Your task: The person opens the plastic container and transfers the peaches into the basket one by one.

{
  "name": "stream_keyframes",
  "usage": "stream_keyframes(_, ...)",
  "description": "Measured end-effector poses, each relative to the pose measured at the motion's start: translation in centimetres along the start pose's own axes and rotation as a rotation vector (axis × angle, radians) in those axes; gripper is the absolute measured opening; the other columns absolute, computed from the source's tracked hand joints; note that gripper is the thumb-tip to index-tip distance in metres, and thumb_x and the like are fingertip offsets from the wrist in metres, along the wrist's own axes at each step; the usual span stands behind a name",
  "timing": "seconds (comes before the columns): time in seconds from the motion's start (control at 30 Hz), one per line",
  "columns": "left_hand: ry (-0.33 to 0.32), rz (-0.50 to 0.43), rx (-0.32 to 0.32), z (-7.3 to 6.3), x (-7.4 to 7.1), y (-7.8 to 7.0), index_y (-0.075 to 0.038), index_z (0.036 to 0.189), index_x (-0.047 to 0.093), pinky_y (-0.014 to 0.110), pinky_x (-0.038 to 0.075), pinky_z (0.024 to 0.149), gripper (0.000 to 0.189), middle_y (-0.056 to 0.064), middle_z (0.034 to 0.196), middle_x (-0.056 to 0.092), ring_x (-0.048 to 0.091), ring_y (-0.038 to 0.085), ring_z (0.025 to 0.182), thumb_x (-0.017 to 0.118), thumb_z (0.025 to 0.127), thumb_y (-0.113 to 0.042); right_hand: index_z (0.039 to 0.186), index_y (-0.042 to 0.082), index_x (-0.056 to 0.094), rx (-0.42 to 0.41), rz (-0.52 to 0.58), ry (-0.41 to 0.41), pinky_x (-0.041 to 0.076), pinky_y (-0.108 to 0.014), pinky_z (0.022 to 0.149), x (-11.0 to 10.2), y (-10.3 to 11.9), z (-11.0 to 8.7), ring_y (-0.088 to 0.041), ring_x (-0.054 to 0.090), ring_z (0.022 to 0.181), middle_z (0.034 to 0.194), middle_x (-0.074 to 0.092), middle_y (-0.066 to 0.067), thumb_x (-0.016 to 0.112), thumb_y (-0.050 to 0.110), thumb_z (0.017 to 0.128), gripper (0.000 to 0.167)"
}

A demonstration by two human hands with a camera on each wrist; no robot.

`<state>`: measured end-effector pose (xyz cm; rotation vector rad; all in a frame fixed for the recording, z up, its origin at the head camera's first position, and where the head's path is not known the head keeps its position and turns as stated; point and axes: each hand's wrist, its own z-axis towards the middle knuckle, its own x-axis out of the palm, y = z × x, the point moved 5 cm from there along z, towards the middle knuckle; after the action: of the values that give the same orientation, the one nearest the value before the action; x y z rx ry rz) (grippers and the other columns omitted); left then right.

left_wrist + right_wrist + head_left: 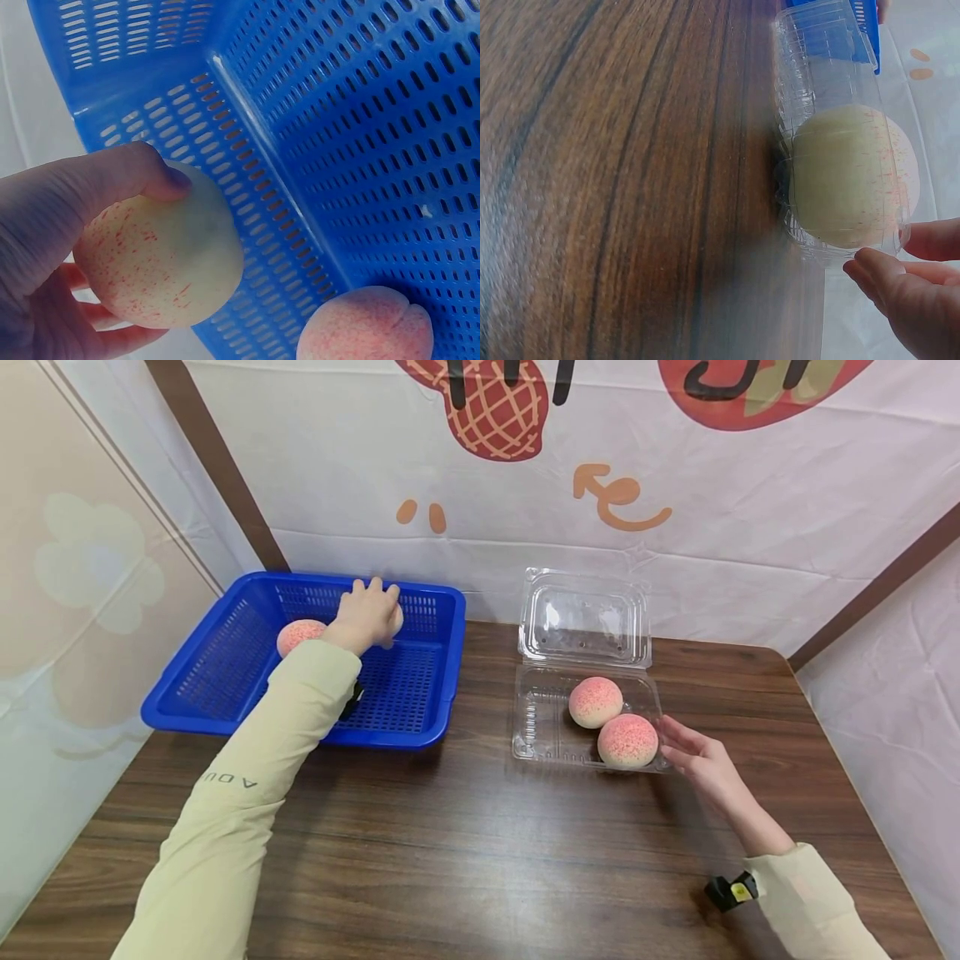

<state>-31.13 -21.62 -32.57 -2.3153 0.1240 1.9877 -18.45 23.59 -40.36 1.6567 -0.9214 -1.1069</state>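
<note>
My left hand [366,617] is inside the blue basket and grips a pale peach [165,255] with red speckles, thumb on one side and fingers round the other. A second, pinker peach [298,633] lies in the basket to the left of that hand. To the right is a clear plastic clamshell box [547,727], its lid tilted up at the back. Two pink-topped peaches [596,702] sit in its base, side by side on the right half. My right hand [703,767] pinches the box's right edge between thumb and fingers.
The blue basket [455,668] stands at the back left of the wooden table [480,860], close to a white printed cloth [337,460] hanging behind. The raised lid [585,618] is near that cloth. A black wrist device [731,892] sits at the right sleeve.
</note>
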Motion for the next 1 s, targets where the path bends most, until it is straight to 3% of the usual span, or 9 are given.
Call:
stream_keyframes(0.27, 0.014, -0.005, -0.023, 0.0, 0.3, 0.5, 0.002, 0.134, 0.032, 0.061, 0.034, 0.089, 0.075, 0.032, 0.13, 0.03, 0.027, 0.053, 0.117, 0.072, 0.073, -0.014, 0.14, -0.008, 0.019, -0.008, 0.009, 0.001, 0.039, -0.011, 0.086, 0.0, 0.1, -0.1, -0.018, 0.034, 0.128, 0.142, 0.024, -0.027, 0.046, 0.007, 0.094, 0.056)
stream_keyframes(0.53, 0.025, 0.002, -0.034, 0.0, 0.9, 1.0, 0.003, 0.133, 0.033, 0.059, 0.038, 0.085, 0.077, 0.031, 0.126, 0.034, 0.032, 0.052, 0.113, 0.074, 0.07, -0.015, 0.14, -0.009, 0.019, -0.009, 0.008, 0.0, 0.039, -0.01, 0.085, 0.0, -0.1, -0.1, -0.01, 0.037, 0.125, 0.142, 0.024, -0.028, 0.047, 0.008, 0.093, 0.056)
stream_keyframes(0.8, 0.065, -0.004, -0.058, 0.2, 1.6, 1.7, 0.005, 0.137, 0.028, 0.06, 0.036, 0.088, 0.08, 0.034, 0.13, 0.03, 0.029, 0.053, 0.116, 0.07, 0.072, -0.014, 0.141, -0.007, 0.02, 0.016, -0.001, 0.003, 0.039, -0.011, 0.086, 0.1, 0.0, 0.1, -0.029, 0.028, 0.131, 0.143, 0.025, -0.025, 0.047, 0.009, 0.094, 0.057)
stream_keyframes(1.0, 0.104, -0.023, -0.067, 0.3, 1.9, 2.0, 0.005, 0.137, 0.028, 0.06, 0.037, 0.086, 0.077, 0.035, 0.132, 0.027, 0.028, 0.054, 0.116, 0.067, 0.073, -0.012, 0.141, -0.006, 0.02, 0.023, -0.011, 0.001, 0.039, -0.012, 0.087, 0.0, -0.1, 0.2, -0.032, 0.027, 0.131, 0.143, 0.025, -0.024, 0.047, 0.009, 0.094, 0.057)
